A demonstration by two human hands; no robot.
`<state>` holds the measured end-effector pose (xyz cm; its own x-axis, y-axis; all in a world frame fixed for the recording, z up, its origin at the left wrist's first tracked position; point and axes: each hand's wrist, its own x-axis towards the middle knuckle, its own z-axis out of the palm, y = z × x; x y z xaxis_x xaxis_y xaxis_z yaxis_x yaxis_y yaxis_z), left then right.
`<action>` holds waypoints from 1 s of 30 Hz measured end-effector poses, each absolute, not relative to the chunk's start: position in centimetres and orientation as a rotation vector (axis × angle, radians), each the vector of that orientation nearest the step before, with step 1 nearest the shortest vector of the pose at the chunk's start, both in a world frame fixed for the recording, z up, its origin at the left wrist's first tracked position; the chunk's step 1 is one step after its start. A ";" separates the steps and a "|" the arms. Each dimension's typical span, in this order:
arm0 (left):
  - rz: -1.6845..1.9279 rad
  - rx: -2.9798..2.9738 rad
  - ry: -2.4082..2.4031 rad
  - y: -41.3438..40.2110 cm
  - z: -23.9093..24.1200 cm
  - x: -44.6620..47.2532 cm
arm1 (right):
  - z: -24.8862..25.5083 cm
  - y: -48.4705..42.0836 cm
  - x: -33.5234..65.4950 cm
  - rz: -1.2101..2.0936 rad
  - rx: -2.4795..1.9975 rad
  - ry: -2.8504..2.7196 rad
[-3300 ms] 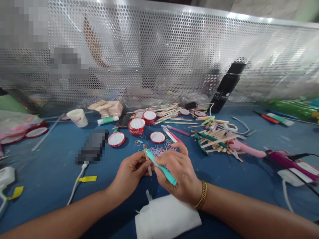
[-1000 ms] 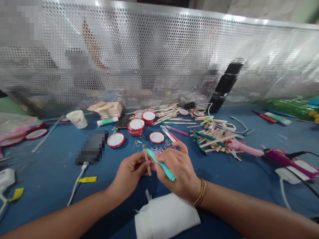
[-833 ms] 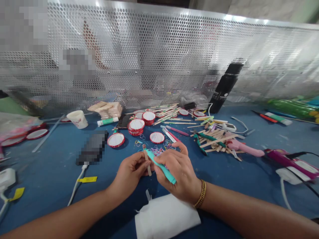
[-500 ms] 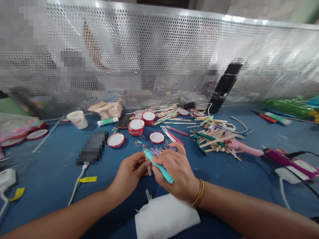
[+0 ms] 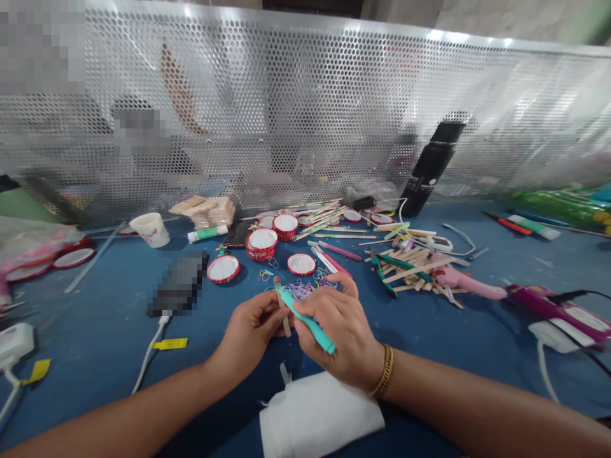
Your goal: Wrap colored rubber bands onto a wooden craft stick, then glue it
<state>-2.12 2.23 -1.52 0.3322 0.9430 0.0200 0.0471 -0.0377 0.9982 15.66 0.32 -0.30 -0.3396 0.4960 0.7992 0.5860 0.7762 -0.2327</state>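
Observation:
My left hand pinches a short flat wooden stick, its coloured upper end poking out above the fingers. In my right hand is a turquoise marker pen, gripped like a writing tool, its tip at the upper part of the stick. Whether the tip touches the wood I cannot tell. Just beyond the hands lies a loose heap of small coloured rubber bands. A folded white cloth rests below my right wrist, near the table's front.
Red-rimmed round discs lie behind the hands, some stacked. To the right are a pile of wooden sticks, green-handled pliers and a pink glue gun. A phone with its cable lies left. A perforated metal panel closes the back.
Both hands keep their holds on the stick and the pen. The pen has shifted very slightly; the whole view has drifted a little to the right.

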 end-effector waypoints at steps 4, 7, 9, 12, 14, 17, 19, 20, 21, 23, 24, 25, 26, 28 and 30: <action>0.960 1.419 0.988 2.3 -1.4 -2.0 | -0.4 0.3 15.6 -0.121 -0.811 -2.013; 0.966 1.428 0.990 2.3 -1.5 -2.0 | -0.4 0.4 15.6 -0.117 -0.814 -2.013; 0.963 1.431 0.995 2.4 -1.6 -2.0 | -0.4 0.5 15.6 -0.116 -0.814 -2.009; 0.956 1.412 1.004 2.4 -1.7 -2.0 | -0.4 0.5 15.6 -0.116 -0.832 -2.001; 0.951 1.389 0.999 2.3 -1.6 -2.1 | -0.3 0.5 15.7 -0.121 -0.856 -1.991; 0.955 1.353 1.008 2.2 -1.6 -2.1 | -0.3 0.6 15.9 -0.133 -0.883 -1.964; 0.959 1.342 1.014 2.2 -1.5 -2.0 | -0.3 0.6 15.9 -0.133 -0.882 -1.957; 0.958 1.344 1.013 2.2 -1.5 -2.0 | -0.3 0.5 15.9 -0.132 -0.872 -1.961; 0.956 1.352 1.007 2.2 -1.5 -2.0 | -0.3 0.5 15.9 -0.131 -0.861 -1.968; 0.958 1.380 0.990 2.3 -1.5 -2.0 | -0.2 0.4 15.8 -0.126 -0.839 -1.990; 0.957 1.396 0.986 2.3 -1.5 -2.0 | -0.2 0.4 15.8 -0.123 -0.832 -2.001; 0.958 1.411 0.986 2.3 -1.5 -2.0 | -0.2 0.3 15.8 -0.120 -0.828 -2.010; 0.960 1.424 0.989 2.4 -1.6 -2.1 | -0.2 0.3 15.7 -0.118 -0.825 -2.014; 0.958 1.442 0.997 2.4 -1.6 -2.1 | -0.3 0.3 15.7 -0.118 -0.822 -2.014; 0.961 1.448 0.994 2.4 -1.7 -2.1 | -0.4 0.4 15.6 -0.121 -0.818 -2.008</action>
<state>-2.14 2.45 -1.70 0.3239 0.9452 0.0411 0.0733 -0.0684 0.9950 15.61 0.36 -0.37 -0.3429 0.4994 0.7956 0.5915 0.7728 -0.2301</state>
